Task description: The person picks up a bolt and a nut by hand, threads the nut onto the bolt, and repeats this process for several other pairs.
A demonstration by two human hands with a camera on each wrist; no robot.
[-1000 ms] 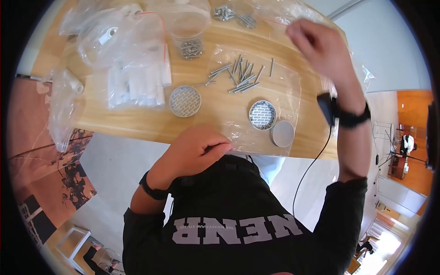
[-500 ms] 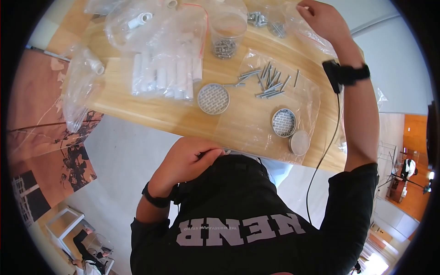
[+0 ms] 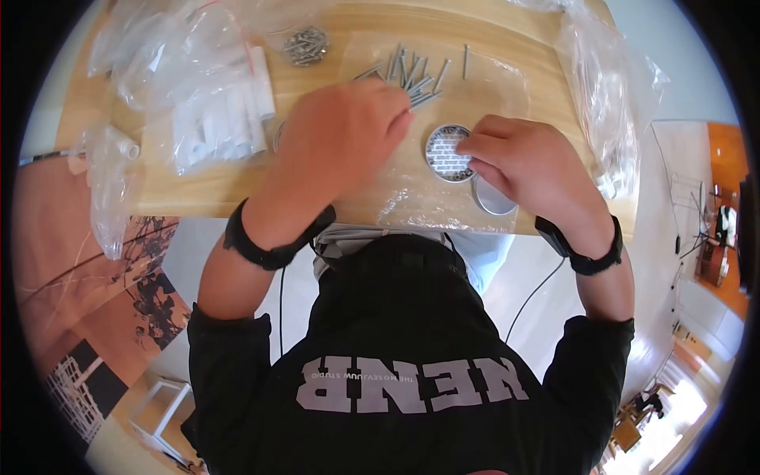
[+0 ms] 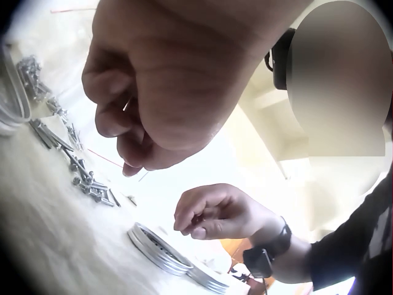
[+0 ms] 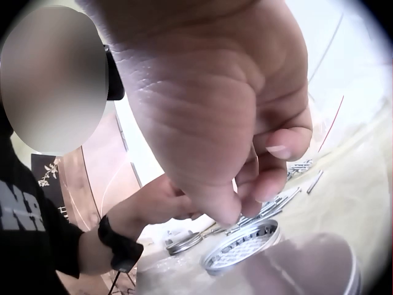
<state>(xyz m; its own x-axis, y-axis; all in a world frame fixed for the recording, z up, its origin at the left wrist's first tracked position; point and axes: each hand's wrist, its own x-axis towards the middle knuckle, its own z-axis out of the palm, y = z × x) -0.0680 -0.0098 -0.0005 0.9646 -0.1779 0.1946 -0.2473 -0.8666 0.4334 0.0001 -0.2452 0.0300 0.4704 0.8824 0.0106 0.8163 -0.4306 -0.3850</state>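
Note:
My left hand [image 3: 340, 142] hovers over the table beside a heap of long metal screws [image 3: 427, 96], its fingers curled loosely with nothing visible between them. My right hand [image 3: 534, 162] is over the round metal tin [image 3: 448, 154], which has small dark parts around a patterned bottom. Its fingers are bent, thumb near the fingertips, and no object shows there. In the right wrist view, the fingertips hang just above that tin [image 5: 212, 265]. A plain round lid [image 3: 495, 199] lies against it. Another round tin [image 5: 184, 244] is mostly hidden behind my left hand in the head view.
Clear plastic bags with white tubes [image 3: 214, 119] lie at the left. A clear container of short screws [image 3: 306, 46] stands toward the back. A flat plastic sheet [image 3: 396, 207] lies beneath the screws and tin, and more crumpled bags [image 3: 609, 103] hang at the right edge.
My right hand has come back from the far right of the table to the small tin. The left hand has risen from the front edge and moved forward to the screws.

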